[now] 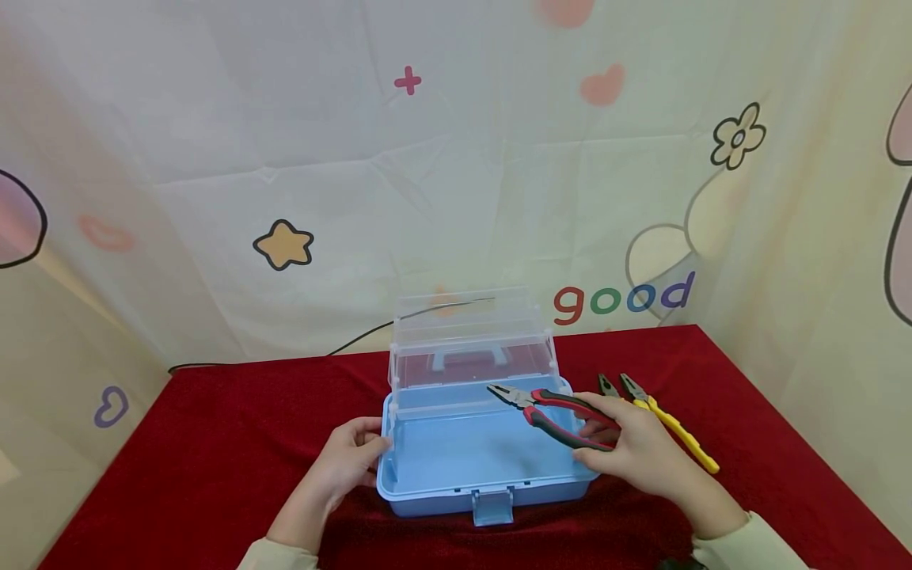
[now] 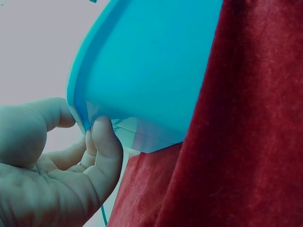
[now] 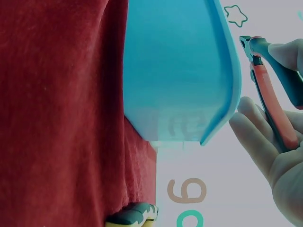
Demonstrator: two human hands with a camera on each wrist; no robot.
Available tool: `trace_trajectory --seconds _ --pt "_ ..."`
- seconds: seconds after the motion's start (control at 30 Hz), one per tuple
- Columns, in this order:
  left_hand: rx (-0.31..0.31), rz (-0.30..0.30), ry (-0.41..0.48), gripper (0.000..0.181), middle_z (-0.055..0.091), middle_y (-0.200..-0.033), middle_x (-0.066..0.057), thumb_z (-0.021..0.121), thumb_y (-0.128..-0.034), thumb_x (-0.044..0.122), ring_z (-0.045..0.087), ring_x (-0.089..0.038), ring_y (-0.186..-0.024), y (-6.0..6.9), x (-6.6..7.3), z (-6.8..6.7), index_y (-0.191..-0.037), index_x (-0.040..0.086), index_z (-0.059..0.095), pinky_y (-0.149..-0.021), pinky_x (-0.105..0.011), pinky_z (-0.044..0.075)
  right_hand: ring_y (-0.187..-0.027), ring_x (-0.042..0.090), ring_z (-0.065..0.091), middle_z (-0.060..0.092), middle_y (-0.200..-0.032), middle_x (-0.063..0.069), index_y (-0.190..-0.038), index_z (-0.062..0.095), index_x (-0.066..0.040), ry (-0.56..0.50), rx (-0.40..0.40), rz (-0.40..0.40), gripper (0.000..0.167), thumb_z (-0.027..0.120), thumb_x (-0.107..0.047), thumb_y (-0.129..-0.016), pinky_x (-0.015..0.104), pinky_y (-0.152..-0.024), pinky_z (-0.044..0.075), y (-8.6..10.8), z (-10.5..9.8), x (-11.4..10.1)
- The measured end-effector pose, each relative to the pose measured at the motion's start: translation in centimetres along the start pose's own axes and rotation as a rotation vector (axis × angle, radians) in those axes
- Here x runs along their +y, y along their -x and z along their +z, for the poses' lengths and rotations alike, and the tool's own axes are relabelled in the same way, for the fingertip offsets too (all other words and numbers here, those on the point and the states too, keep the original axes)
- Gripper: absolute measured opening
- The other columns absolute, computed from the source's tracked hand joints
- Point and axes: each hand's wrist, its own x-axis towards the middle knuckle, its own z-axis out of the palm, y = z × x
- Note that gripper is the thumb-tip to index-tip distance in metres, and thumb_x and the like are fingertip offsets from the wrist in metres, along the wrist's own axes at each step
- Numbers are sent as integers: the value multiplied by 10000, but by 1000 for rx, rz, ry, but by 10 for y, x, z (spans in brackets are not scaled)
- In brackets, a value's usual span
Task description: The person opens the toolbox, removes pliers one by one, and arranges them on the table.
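Observation:
A light blue toolbox stands on the table with its clear lid raised at the back and its front latch hanging down. My left hand pinches the left rim of the box between thumb and fingers, also seen in the left wrist view. Above the box's right side, my right hand holds combination pliers with red and black handles, their head pointing left over the box. In the right wrist view, fingertips of that hand are close to the right rim; contact is unclear.
Yellow-handled pliers lie on the red cloth right of the box. Beside them another pliers head shows, the rest hidden by my right hand. A patterned curtain hangs behind; a thin dark cord runs along it.

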Motion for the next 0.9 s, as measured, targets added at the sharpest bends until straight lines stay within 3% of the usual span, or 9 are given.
trace_trajectory --seconds 0.2,0.47,0.7,0.9 --pt "1 -3 -4 368 607 -941 -175 558 -897 57 613 -197 -689 0 0 0 -1248 -42 516 -607 -392 587 -782 68 618 651 -943 101 -1262 545 -30 23 17 23 616 813 -146 -720 234 -692 575 2 -4 4" --pt "6 -7 -5 369 604 -945 -175 558 -896 55 610 -195 -689 0 0 0 -1249 -41 516 -606 -390 587 -788 77 617 650 -944 70 -1269 542 -37 47 57 54 625 814 -135 -715 272 -693 585 6 -8 10" --pt "8 -10 -8 373 606 -958 -178 561 -898 59 610 -196 -690 1 1 0 -1255 -37 512 -607 -389 588 -788 76 627 665 -917 51 -1272 542 -22 50 85 69 626 815 -155 -725 190 -658 550 10 -12 13" --pt "3 -10 -4 373 607 -949 -173 562 -899 61 614 -195 -687 1 1 0 -1253 -41 511 -611 -393 588 -778 82 649 678 -947 88 -1247 556 1 86 112 62 608 819 -126 -714 281 -694 586 12 -16 16"
